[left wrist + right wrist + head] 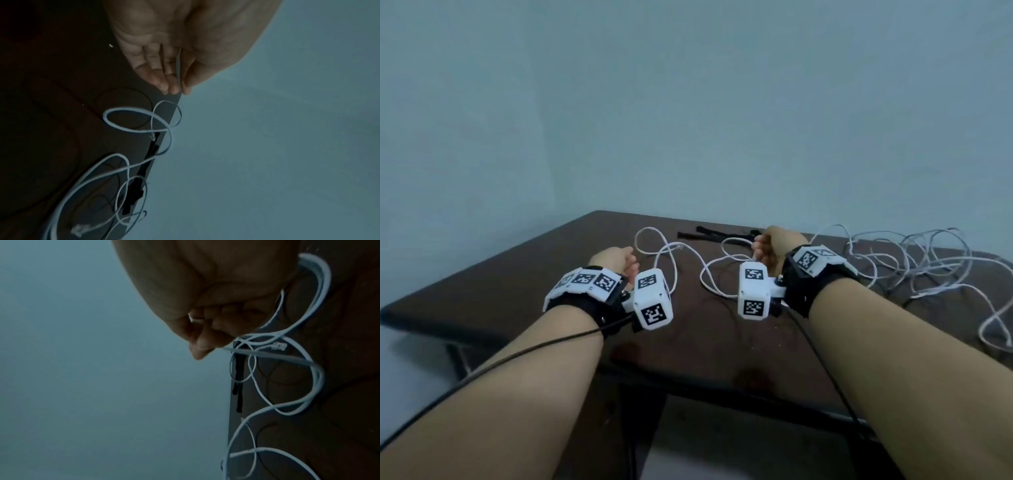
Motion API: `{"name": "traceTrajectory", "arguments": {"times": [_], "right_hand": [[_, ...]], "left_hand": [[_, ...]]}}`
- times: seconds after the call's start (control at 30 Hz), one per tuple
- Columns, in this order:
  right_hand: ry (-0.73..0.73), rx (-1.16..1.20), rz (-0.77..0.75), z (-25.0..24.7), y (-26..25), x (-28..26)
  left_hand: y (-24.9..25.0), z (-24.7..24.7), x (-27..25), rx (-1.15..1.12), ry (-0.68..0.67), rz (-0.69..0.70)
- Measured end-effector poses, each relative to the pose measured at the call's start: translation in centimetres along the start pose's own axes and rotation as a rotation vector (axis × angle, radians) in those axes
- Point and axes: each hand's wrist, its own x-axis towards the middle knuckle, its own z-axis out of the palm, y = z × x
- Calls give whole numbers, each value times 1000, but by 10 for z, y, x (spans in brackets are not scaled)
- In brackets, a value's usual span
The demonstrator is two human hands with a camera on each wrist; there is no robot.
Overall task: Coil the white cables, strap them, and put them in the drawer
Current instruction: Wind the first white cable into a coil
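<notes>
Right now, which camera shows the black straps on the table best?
The head view: the black straps lie flat near the table's far edge, seen whole from above. Both wrist views show them only as dark, thin strips behind white cable loops.

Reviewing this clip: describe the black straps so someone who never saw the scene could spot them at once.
Start at the dark brown table against the pale blue wall. Along its far edge, just left of the right hand, lie the black straps, flat and straight. They are the only dark, flat strips there; everything around them is thin white cable in loose loops.
</notes>
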Motion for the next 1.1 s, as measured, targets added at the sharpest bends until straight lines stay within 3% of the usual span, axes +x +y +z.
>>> {"name": "traceTrajectory", "arguments": {"times": [0.17,0.3,0.43,0.53,0.7,0.9,1.1], "right_hand": [[-123,-165,-38,43,11,20],[-201,-204,-71,76,9,36],[-257,-222,-90,106,1,48],[-306,-269,-97,121,-3,59],[-353,-494,-171,128,-3,79],[-425,-512,-77,124,9,87],[-397,-531,-126,114,2,79]], "left_hand": [[0,-10,35,7,-50,-34],[6,-13,62,-2,-29,42],[18,1,83,65,-109,94],[27,18,99,145,-176,31],[40,40,125,162,-233,48],[36,47,134,251,-312,91],[44,45,111,91,-419,101]]}}
